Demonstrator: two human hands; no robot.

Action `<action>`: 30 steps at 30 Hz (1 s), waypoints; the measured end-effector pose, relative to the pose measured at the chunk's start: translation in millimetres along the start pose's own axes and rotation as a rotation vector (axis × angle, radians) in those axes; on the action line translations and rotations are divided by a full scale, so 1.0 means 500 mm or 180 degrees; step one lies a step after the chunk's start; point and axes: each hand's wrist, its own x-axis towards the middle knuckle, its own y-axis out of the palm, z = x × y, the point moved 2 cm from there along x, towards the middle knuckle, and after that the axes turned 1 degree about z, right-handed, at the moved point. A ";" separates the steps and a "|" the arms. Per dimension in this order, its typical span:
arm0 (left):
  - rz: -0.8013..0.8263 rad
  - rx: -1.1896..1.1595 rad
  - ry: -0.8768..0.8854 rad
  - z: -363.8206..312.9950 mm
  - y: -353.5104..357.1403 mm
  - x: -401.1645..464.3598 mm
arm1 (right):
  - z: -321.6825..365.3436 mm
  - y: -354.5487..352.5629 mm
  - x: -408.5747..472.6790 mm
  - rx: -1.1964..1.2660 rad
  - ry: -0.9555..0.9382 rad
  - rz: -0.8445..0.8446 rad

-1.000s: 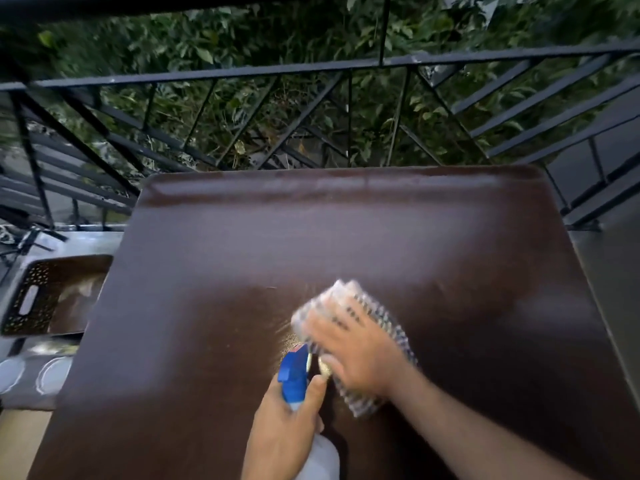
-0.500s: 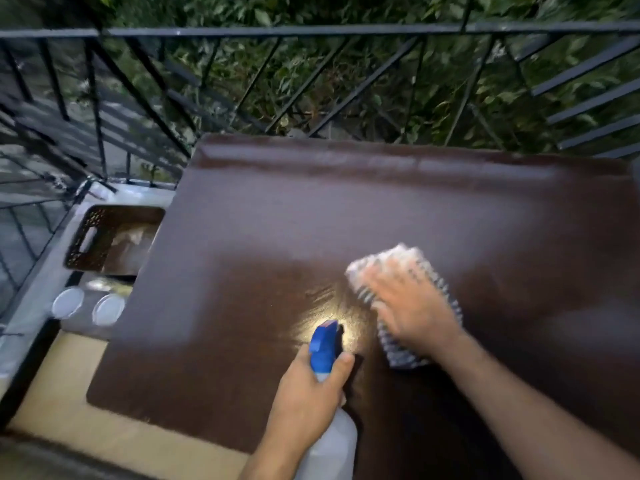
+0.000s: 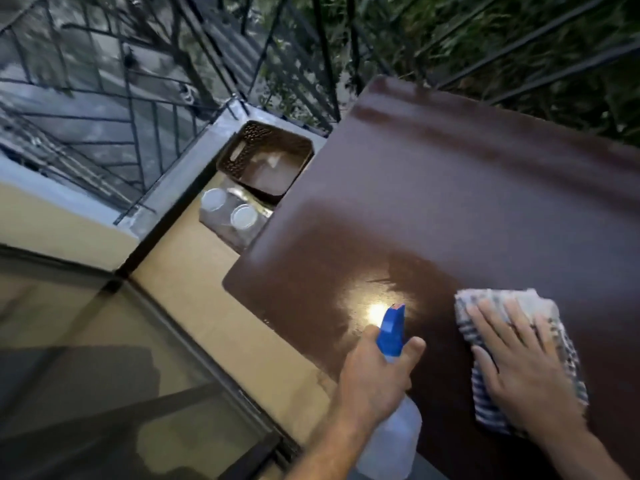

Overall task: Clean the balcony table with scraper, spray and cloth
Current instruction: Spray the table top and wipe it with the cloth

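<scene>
The dark brown table (image 3: 467,202) fills the right half of the head view. My right hand (image 3: 519,372) lies flat, fingers spread, on a checked blue-and-white cloth (image 3: 498,301) pressed onto the tabletop near its front edge. My left hand (image 3: 374,375) grips a translucent spray bottle (image 3: 394,438) with a blue nozzle (image 3: 391,332) that points at a wet, shiny patch (image 3: 377,299) left of the cloth. No scraper is in sight.
A brown perforated basket (image 3: 235,157) sits on the floor left of the table, with a pack of two white-lidded containers (image 3: 228,211) beside it. Black metal railing (image 3: 138,98) runs along the far and left sides. Tan floor and a glass door frame (image 3: 145,341) lie at lower left.
The view has swung left, so the table now sits to the right. My right hand and the cloth have slid rightward, away from the spray bottle. My left hand keeps hold of the bottle.
</scene>
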 end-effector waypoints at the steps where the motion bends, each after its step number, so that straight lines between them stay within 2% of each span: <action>1: -0.0091 -0.0078 -0.0085 0.011 -0.009 0.000 | 0.002 -0.001 -0.001 0.0004 0.0081 -0.0011; 6: -0.0670 -0.0506 -0.0446 0.071 -0.064 0.004 | 0.058 0.001 0.084 0.0023 -0.0095 0.0056; 10: -0.1155 -0.0916 -0.0729 0.101 -0.084 -0.001 | 0.136 0.016 0.173 0.0041 -0.0757 0.0177; 17: -0.1688 -0.1442 -0.1038 0.169 -0.103 -0.014 | 0.270 0.045 0.240 0.0132 -0.1940 0.0307; 21: -0.1735 -0.1640 -0.1304 0.196 -0.127 -0.014 | 0.361 0.061 0.282 0.0181 -0.2495 0.0517; 27: -0.1733 -0.1852 -0.1393 0.234 -0.171 0.001 | 0.509 0.081 0.364 0.0015 -0.2648 0.0696; 30: -0.1772 -0.1902 -0.1362 0.239 -0.199 0.000 | 0.539 0.082 0.364 0.0038 -0.2658 0.0768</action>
